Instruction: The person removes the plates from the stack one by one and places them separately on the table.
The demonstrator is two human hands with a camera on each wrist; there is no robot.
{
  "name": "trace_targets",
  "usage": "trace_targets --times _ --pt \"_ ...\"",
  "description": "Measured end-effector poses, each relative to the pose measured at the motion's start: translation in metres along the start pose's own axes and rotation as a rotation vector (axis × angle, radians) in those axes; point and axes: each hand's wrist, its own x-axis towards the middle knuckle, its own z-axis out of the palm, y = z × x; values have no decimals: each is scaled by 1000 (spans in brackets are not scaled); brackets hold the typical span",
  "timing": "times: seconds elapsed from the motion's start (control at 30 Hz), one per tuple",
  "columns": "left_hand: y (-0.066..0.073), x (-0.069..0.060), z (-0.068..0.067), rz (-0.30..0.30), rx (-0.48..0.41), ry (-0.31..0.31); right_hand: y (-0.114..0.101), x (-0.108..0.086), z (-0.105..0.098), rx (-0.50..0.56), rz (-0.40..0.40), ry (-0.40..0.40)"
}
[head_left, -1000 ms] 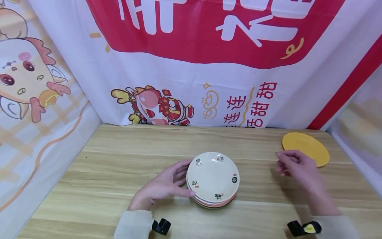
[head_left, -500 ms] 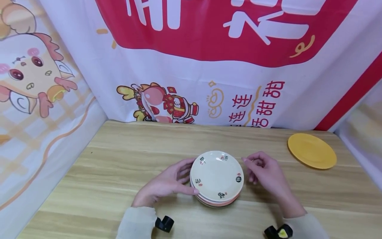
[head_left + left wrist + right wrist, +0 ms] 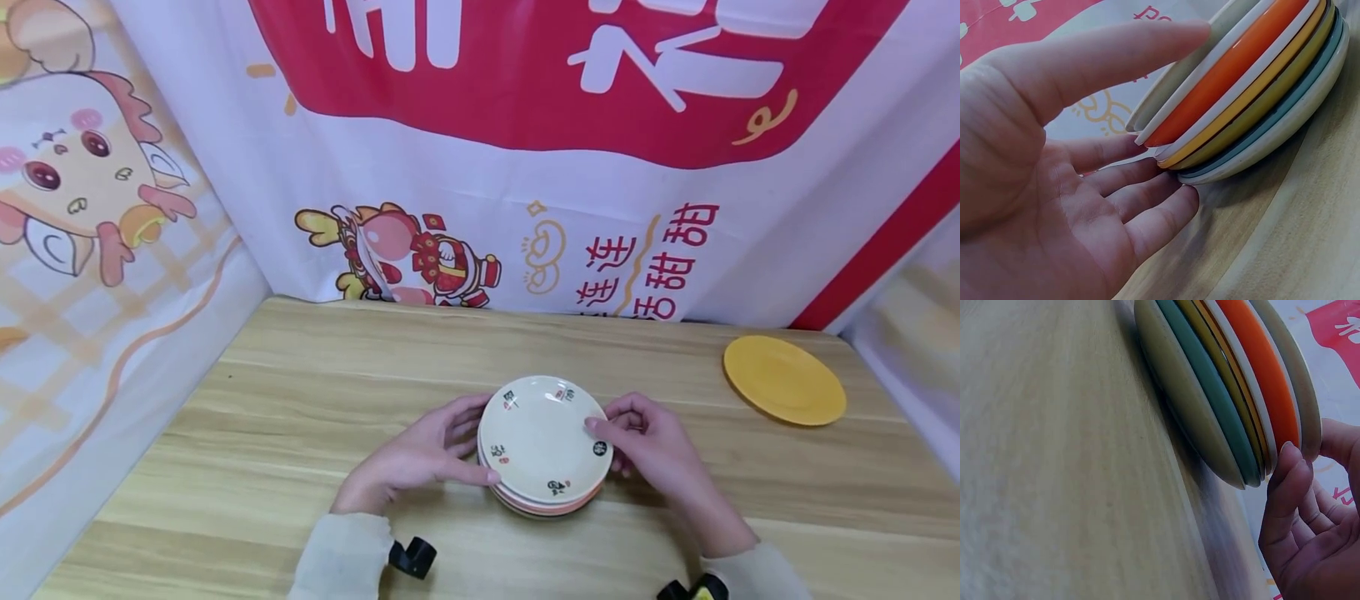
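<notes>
Stack of plates [image 3: 1247, 94] sits around mid-desk, between the left and right edges of the desk [image 3: 225, 467]. Rims, bottom up: cream, teal, olive, yellow, white, orange, white, then cream on top (thin rims hard to count exactly). Top plate [image 3: 543, 442] has small black and red characters round its rim.

Left hand [image 3: 420, 454] is at the stack's left side, loosely spread, fingers extended, gripping nothing; fingertips reach the rims from the side, thumb lies out straight with its tip at the top plate's edge. Right hand [image 3: 652, 437] is at the stack's right side, partly closed, pinching the rim: thumb on the top plate's face beside a black mark, fingers curled below, one fingertip against the orange rim.

Yellow plate [image 3: 783, 380] lies flat near the desk's far right corner, well apart from the stack. Printed cloth [image 3: 450, 175] in white and red hangs along the far edge; cartoon cloth [image 3: 75, 250] runs along the left edge. Pale sleeves [image 3: 341, 550] on both arms, black device [image 3: 414, 557] at the left wrist.
</notes>
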Motion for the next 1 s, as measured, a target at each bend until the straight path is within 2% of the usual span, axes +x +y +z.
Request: trace_targets --times 0.2,0.63,1.0 --pt "1 0 -1 -12 17 3 0 -1 2 23 10 14" --pt "3 0 -2 1 23 -10 -3 -3 1 25 5 14" --pt "2 0 0 -1 -24 0 -2 -2 2 27 -1 26"
